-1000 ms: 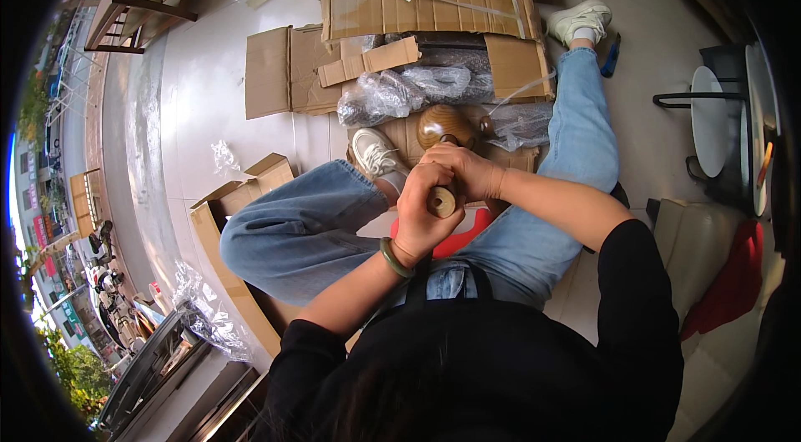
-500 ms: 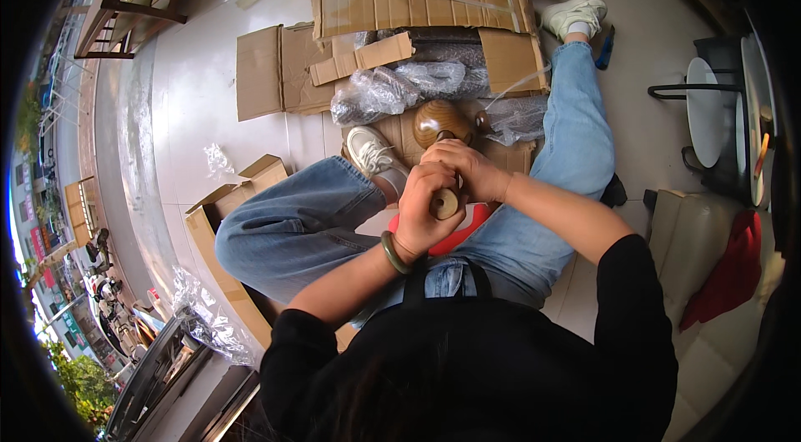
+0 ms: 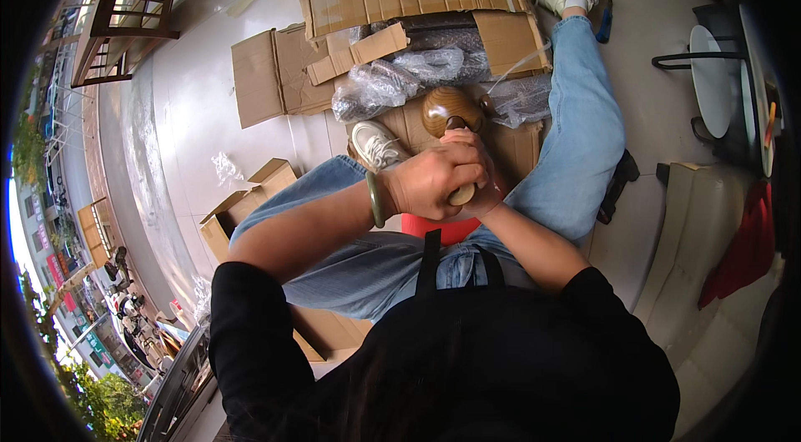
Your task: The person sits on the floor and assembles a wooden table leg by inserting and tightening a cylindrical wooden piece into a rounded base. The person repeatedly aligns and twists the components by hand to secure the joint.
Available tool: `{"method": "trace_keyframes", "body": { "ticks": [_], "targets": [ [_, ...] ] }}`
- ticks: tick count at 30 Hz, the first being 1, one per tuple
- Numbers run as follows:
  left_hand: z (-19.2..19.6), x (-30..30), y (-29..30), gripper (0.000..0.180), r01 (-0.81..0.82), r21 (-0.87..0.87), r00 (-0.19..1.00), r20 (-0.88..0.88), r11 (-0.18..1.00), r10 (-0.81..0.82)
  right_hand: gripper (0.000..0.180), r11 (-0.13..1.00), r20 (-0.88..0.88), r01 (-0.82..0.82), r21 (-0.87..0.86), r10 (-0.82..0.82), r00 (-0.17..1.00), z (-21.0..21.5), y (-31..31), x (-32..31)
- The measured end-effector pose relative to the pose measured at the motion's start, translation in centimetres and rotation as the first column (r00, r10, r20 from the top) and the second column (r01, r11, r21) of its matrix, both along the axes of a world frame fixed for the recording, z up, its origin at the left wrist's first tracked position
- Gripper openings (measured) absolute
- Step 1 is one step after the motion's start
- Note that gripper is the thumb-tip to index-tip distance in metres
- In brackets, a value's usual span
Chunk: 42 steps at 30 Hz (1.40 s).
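I sit on the floor with a brown wooden piece (image 3: 448,111) standing between my legs, its rounded end resting on flattened cardboard. My left hand (image 3: 433,181) wraps around its pale upper stem, a green bangle on the wrist. My right hand (image 3: 486,192) grips the same stem from the right side, mostly hidden behind the left hand. Both hands touch each other.
Flattened cardboard boxes (image 3: 275,75) and bubble wrap (image 3: 392,79) lie ahead of my feet. A small open carton (image 3: 242,204) sits to my left, a wooden chair (image 3: 125,25) at far left. A round table (image 3: 717,79) and a cushioned seat (image 3: 709,267) stand to the right.
My hands stay clamped on the wooden piece. The left hand has shifted slightly around the stem, and the view has tilted a little.
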<state>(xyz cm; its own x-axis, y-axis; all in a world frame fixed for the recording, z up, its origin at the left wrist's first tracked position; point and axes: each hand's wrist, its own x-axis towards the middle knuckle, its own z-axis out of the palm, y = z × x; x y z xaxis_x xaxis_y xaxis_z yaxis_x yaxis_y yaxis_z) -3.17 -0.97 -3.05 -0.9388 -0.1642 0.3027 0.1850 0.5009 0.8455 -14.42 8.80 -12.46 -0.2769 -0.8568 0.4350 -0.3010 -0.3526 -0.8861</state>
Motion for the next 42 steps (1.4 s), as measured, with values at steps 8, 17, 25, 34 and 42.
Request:
{"method": "trace_keyframes", "body": {
  "ticks": [8, 17, 25, 34, 42],
  "targets": [
    [0.6, -2.7, 2.5, 0.032, -0.355, 0.047, 0.933, -0.050, 0.934, 0.357, 0.047, 0.906, -0.110, -0.413, 0.094, 0.422, 0.900, 1.4, -2.2, -6.5],
    [0.3, -1.0, 11.1, 0.040, -0.824, -0.015, 0.565, -0.077, 0.566, 0.821, 0.028, 0.566, -0.032, -0.810, 0.155, 0.822, 0.568, 2.1, -3.0, -4.5],
    [0.6, -1.6, 4.5, 0.035, -0.760, -0.005, 0.647, -0.096, 0.650, 0.756, 0.021, 0.823, 0.127, -0.540, 0.173, 0.526, 0.841, 1.5, -3.9, -2.8],
    [0.8, -3.3, -2.4, 0.033, -0.013, -0.031, 0.997, 0.076, 0.999, 0.015, 0.035, 0.984, 0.395, -0.009, 0.176, -0.063, 0.917, 1.0, -0.9, 0.7],
    [-0.8, -2.3, 8.0, 0.053, -0.866, 0.122, 0.458, -0.197, 0.485, 0.867, 0.049, 0.561, -0.023, -0.808, 0.180, 0.824, 0.566, 1.8, -6.1, -5.4]
  ]
}}
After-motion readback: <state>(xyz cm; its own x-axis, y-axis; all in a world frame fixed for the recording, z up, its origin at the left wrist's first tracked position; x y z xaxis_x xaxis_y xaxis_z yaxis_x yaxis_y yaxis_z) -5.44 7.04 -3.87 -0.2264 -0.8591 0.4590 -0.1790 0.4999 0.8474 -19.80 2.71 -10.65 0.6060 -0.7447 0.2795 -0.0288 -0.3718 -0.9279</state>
